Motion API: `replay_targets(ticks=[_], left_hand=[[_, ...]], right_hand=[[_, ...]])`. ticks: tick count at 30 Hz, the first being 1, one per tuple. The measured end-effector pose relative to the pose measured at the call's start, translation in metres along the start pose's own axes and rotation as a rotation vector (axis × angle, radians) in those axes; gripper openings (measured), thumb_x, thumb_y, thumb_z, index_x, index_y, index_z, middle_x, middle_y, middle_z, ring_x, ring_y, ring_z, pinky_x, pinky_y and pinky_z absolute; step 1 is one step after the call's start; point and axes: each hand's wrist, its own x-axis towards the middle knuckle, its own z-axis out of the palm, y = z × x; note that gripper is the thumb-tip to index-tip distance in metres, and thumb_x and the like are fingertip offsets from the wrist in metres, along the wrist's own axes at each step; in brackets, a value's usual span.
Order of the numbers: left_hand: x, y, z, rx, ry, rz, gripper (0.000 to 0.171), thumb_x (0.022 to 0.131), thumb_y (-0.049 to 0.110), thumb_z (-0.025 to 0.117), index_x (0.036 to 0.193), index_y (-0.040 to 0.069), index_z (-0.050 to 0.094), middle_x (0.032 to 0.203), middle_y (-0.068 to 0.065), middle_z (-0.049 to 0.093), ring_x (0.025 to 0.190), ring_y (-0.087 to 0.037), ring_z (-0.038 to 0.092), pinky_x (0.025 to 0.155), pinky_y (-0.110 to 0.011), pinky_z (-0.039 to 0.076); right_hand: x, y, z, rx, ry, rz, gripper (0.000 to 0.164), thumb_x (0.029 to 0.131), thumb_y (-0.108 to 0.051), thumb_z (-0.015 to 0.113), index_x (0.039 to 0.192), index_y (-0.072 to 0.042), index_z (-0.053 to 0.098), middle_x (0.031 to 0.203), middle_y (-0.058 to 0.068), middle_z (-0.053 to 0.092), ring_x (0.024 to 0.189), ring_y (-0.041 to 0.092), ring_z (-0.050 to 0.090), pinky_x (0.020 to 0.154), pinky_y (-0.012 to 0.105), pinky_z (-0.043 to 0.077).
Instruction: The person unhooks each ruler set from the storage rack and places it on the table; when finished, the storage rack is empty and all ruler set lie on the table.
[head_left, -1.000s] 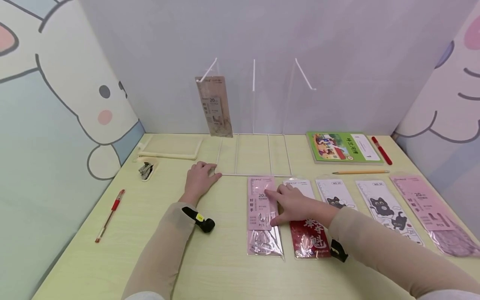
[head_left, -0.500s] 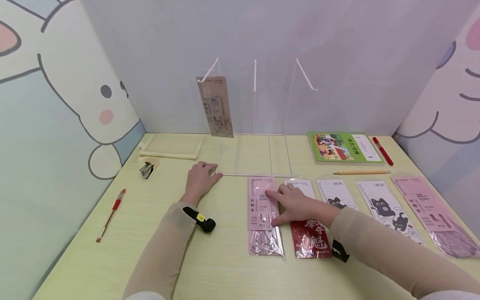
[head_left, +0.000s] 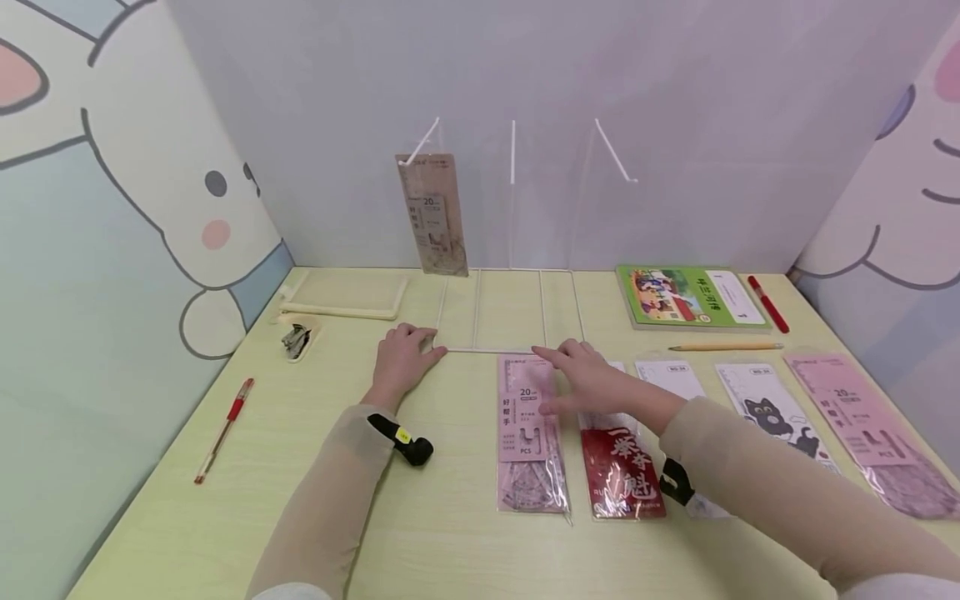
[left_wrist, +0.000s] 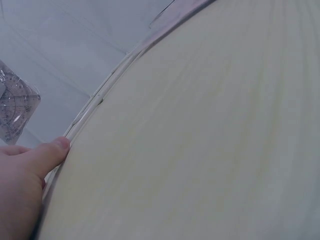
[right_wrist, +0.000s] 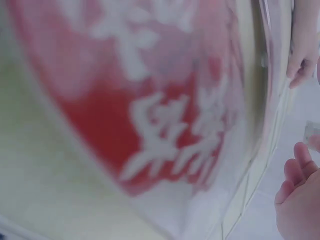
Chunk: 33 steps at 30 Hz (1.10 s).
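In the head view my left hand (head_left: 405,360) holds the front left corner of a white wire display rack (head_left: 487,351), thumb along its front bar. My right hand (head_left: 588,382) is over the top of a pink ruler set packet (head_left: 521,437), its index fingertip at the rack's front bar and its thumb by the packet's right edge. Its fingers are loosely spread in the right wrist view and grip nothing. A red-and-white packet (head_left: 624,475) lies partly under that hand. Another ruler set packet (head_left: 433,221) hangs from the rack's left hook.
Two cat-print packets, one of them a white packet (head_left: 761,400), and a second pink packet (head_left: 862,408) lie to the right. Behind them are a pencil (head_left: 723,347), green book (head_left: 693,296) and red marker (head_left: 768,303). A red pen (head_left: 225,429) and mesh pouch (head_left: 345,296) are left.
My right hand has slid away from the middle of the pink packet, up toward its top edge and the rack's front bar. The left hand stays at the rack corner.
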Motion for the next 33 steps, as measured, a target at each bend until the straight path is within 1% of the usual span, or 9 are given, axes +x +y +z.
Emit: replay_targets(ticks=[2, 7, 13, 17, 21, 26, 28, 33], left_hand=[[0.000, 0.000, 0.000, 0.002, 0.002, 0.004, 0.051, 0.087, 0.051, 0.058, 0.123, 0.016, 0.062, 0.117, -0.014, 0.051, 0.106, -0.031, 0.046, 0.087, -0.048, 0.035], [0.000, 0.000, 0.000, 0.008, 0.009, 0.012, 0.050, 0.087, 0.051, 0.058, 0.123, 0.016, 0.062, 0.115, -0.014, 0.052, 0.104, -0.031, 0.046, 0.086, -0.047, 0.036], [0.000, 0.005, -0.003, -0.011, -0.002, 0.006, 0.050, 0.088, 0.050, 0.058, 0.123, 0.016, 0.062, 0.117, -0.015, 0.052, 0.105, -0.033, 0.047, 0.087, -0.048, 0.035], [-0.001, 0.006, -0.005, -0.008, -0.002, -0.006, 0.049, 0.088, 0.049, 0.059, 0.123, 0.016, 0.062, 0.117, -0.014, 0.052, 0.105, -0.032, 0.047, 0.087, -0.047, 0.035], [-0.002, 0.006, -0.005, -0.006, 0.002, -0.010, 0.049, 0.087, 0.049, 0.060, 0.122, 0.015, 0.063, 0.117, -0.015, 0.053, 0.105, -0.032, 0.046, 0.087, -0.047, 0.035], [-0.001, 0.006, -0.005, -0.013, 0.005, -0.003, 0.049, 0.087, 0.049, 0.059, 0.122, 0.015, 0.063, 0.117, -0.015, 0.053, 0.105, -0.032, 0.046, 0.088, -0.048, 0.035], [0.000, 0.006, -0.005, -0.010, -0.001, -0.005, 0.049, 0.087, 0.050, 0.059, 0.122, 0.016, 0.063, 0.118, -0.015, 0.052, 0.106, -0.032, 0.046, 0.089, -0.048, 0.035], [0.000, 0.004, -0.005, 0.002, -0.007, -0.016, 0.049, 0.087, 0.051, 0.058, 0.122, 0.017, 0.063, 0.118, -0.014, 0.052, 0.106, -0.031, 0.046, 0.089, -0.047, 0.035]], right_hand=[[0.007, -0.001, -0.005, 0.021, 0.025, -0.012, 0.092, 0.076, -0.051, 0.072, 0.148, -0.017, 0.029, 0.120, 0.012, 0.043, 0.104, 0.024, 0.040, 0.083, 0.041, 0.040], [0.029, -0.003, -0.019, 0.062, 0.086, -0.044, 0.088, 0.079, -0.048, 0.071, 0.148, -0.017, 0.028, 0.121, 0.015, 0.042, 0.105, 0.026, 0.040, 0.081, 0.042, 0.039], [0.063, -0.009, -0.042, 0.074, 0.134, -0.068, 0.086, 0.080, -0.044, 0.072, 0.149, -0.016, 0.027, 0.129, 0.018, 0.039, 0.115, 0.032, 0.037, 0.092, 0.049, 0.036], [0.085, -0.015, -0.053, 0.079, 0.172, -0.075, 0.083, 0.082, -0.042, 0.071, 0.148, -0.018, 0.028, 0.133, 0.017, 0.038, 0.121, 0.033, 0.034, 0.097, 0.050, 0.033], [0.103, -0.023, -0.060, 0.087, 0.183, -0.066, 0.080, 0.083, -0.043, 0.069, 0.148, -0.020, 0.028, 0.139, 0.017, 0.034, 0.128, 0.034, 0.032, 0.101, 0.051, 0.030], [0.122, -0.030, -0.067, 0.122, 0.184, -0.041, 0.079, 0.084, -0.045, 0.066, 0.149, -0.024, 0.026, 0.147, 0.016, 0.026, 0.134, 0.035, 0.024, 0.104, 0.053, 0.026], [0.129, -0.033, -0.070, 0.144, 0.198, -0.031, 0.079, 0.084, -0.046, 0.066, 0.149, -0.025, 0.025, 0.149, 0.015, 0.023, 0.136, 0.035, 0.021, 0.104, 0.053, 0.025], [0.147, -0.045, -0.078, 0.200, 0.251, -0.029, 0.079, 0.084, -0.045, 0.067, 0.149, -0.026, 0.027, 0.150, 0.013, 0.022, 0.137, 0.032, 0.021, 0.105, 0.052, 0.025]])
